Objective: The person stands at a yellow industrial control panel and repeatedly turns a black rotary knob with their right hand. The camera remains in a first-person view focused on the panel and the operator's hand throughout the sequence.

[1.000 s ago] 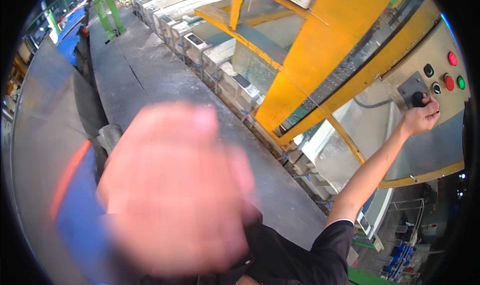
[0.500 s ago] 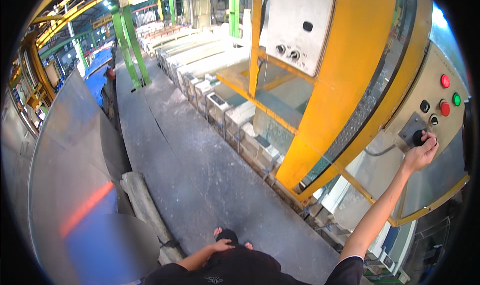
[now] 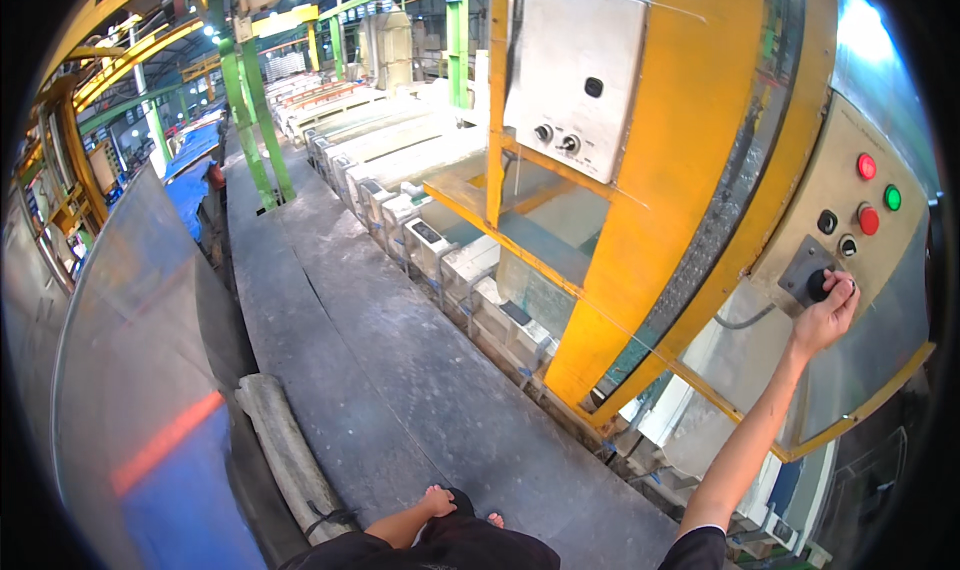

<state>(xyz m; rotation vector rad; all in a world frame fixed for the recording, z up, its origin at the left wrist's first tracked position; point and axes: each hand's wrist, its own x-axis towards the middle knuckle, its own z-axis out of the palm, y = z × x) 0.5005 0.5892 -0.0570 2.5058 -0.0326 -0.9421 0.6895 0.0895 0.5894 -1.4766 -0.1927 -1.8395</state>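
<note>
At the right, my right hand [image 3: 828, 312] is closed round the black knob of a joystick [image 3: 818, 285], which stands on a square grey plate [image 3: 797, 270] fixed to a beige control panel [image 3: 868, 185]. Two red buttons [image 3: 867, 167], a green button [image 3: 893, 198] and dark selector switches [image 3: 848, 245] sit above it on the same panel. Low in the middle, my left hand [image 3: 438, 501] rests against my dark clothing, its fingers loosely laid out and holding nothing.
A yellow frame [image 3: 680, 150] rises beside the panel, with a white switch box [image 3: 575, 80] on it. Rows of tanks [image 3: 400, 130] stretch away beyond. The grey walkway [image 3: 350, 300] runs ahead, with a metal sheet [image 3: 140, 340] and a pale roll [image 3: 280, 450] along its left.
The view has shifted, so the panel and yellow frame appear farther left and the panel lower. My right hand stays on the joystick knob; my left hand remains low by my clothing.
</note>
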